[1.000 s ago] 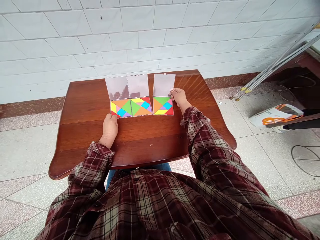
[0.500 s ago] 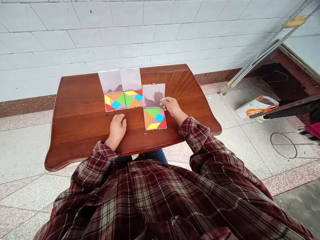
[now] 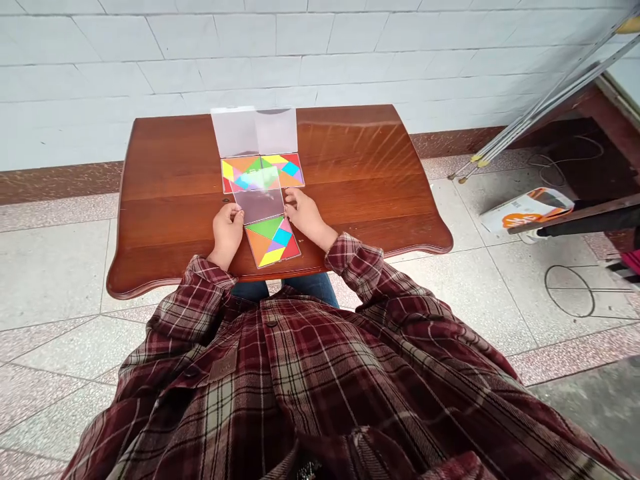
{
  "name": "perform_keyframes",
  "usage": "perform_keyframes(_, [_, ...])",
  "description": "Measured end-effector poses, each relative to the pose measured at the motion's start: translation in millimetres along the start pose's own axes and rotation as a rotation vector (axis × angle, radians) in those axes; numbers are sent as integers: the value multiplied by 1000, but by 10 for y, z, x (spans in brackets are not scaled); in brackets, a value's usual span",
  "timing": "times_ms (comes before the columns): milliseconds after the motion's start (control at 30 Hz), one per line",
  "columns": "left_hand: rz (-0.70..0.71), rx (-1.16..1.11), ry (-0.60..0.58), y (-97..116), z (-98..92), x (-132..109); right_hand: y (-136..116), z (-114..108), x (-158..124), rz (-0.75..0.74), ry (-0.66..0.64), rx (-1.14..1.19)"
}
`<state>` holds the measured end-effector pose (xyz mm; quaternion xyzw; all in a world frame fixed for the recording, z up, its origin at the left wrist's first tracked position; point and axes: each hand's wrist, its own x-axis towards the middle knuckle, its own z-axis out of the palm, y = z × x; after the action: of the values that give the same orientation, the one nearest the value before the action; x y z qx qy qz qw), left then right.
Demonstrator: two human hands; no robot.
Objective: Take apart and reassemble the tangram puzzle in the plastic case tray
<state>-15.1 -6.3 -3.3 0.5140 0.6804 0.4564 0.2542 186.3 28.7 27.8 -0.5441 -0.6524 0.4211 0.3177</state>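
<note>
Close to the table's front edge is a square clear-lidded tangram case [image 3: 273, 241], its coloured pieces laid in the tray and its transparent lid [image 3: 259, 205] tilted up. My left hand [image 3: 229, 230] pinches the lid's left edge low down. On the other side, my right hand [image 3: 305, 215] has its fingers closed on the right edge by the hinge. Behind the raised lid lie two more tangram cases, a left one [image 3: 235, 165] and a right one [image 3: 284, 168], side by side with lids open toward the wall. The lid partly covers the left one.
The brown wooden table [image 3: 370, 180] has curved front corners and stands by a white tiled wall [image 3: 200, 40]. Metal crutches [image 3: 540, 113] lean at the right. On the floor are a white and orange box [image 3: 525, 212] and a wire ring [image 3: 567, 291].
The front tangram case has moved left and is turned slightly, with its lid now overlapping the left rear case. My left hand has come to its left edge; my right hand has moved left with it.
</note>
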Motion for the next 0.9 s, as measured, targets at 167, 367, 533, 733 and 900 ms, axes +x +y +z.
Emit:
perform_keyframes(167, [46, 71, 5, 10, 28, -16, -162, -17, -664, -266, -301, -373])
perform_keyframes(367, [48, 91, 18, 26, 47, -29, -272, 162, -1025, -245, -460, -708])
perform_keyframes(533, [40, 69, 17, 50, 63, -47, -323, 177, -942, -232, -478, -788])
perform_keyframes(733, [37, 57, 20, 44, 77, -42, -392, 113, -863, -235, -496, -814])
perform_keyframes(900, [50, 68, 26, 17, 79, -30, -361, 127, -853, -219, -494, -774])
